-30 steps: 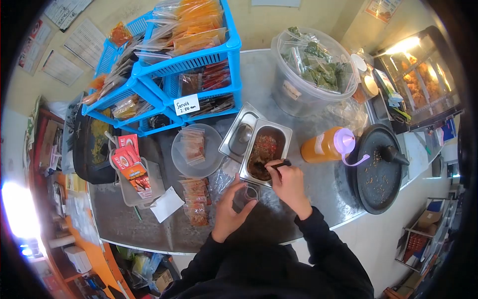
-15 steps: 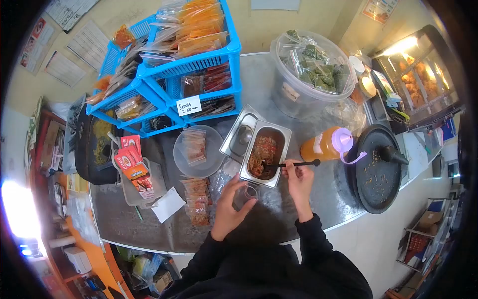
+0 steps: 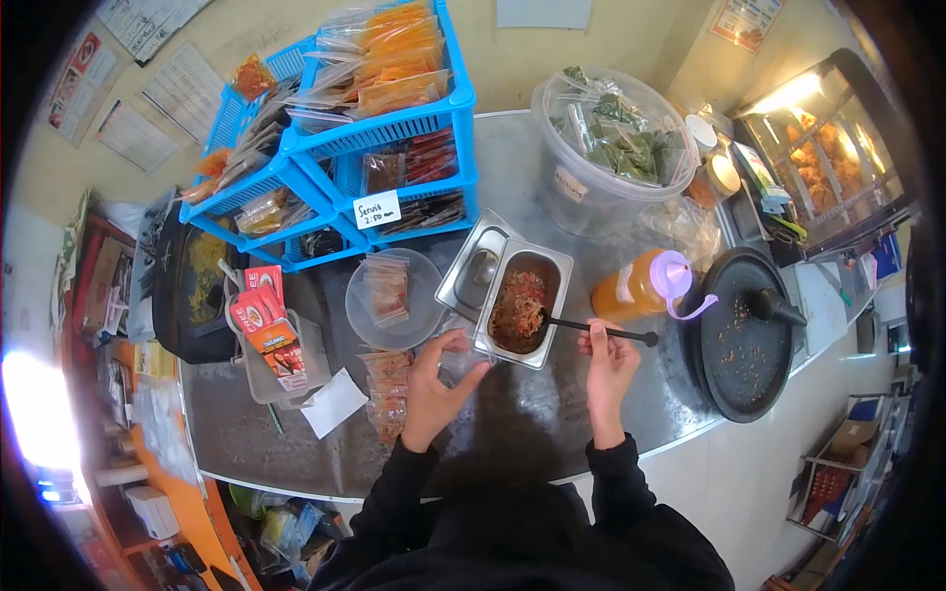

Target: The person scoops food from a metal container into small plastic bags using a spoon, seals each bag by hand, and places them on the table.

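Observation:
A metal container (image 3: 558,281) holds a chunky red-brown sauce (image 3: 522,305), probably a chili relish. My right hand (image 3: 611,369) pinches the handle of a black spoon (image 3: 601,328), whose bowl end is in the sauce. My left hand (image 3: 439,389) is at the container's near left corner, thumb and fingers curved around a small clear plastic bag (image 3: 456,366), hard to make out against the table. Left of that hand lie filled sachets (image 3: 386,379). A metal lid (image 3: 463,286) rests beside the container's left side.
Blue crates (image 3: 379,128) of sachets stand at the back left, near a round clear lid (image 3: 414,320) with sachets on it. A sauce bottle (image 3: 631,288) and stone mortar (image 3: 744,369) stand to the right. A plastic tub (image 3: 581,207) of green-filled bags stands behind.
The spoon and my right hand have shifted right and slightly down, its bowl end moving toward the container's right side. My left hand has moved slightly left and up with the bag.

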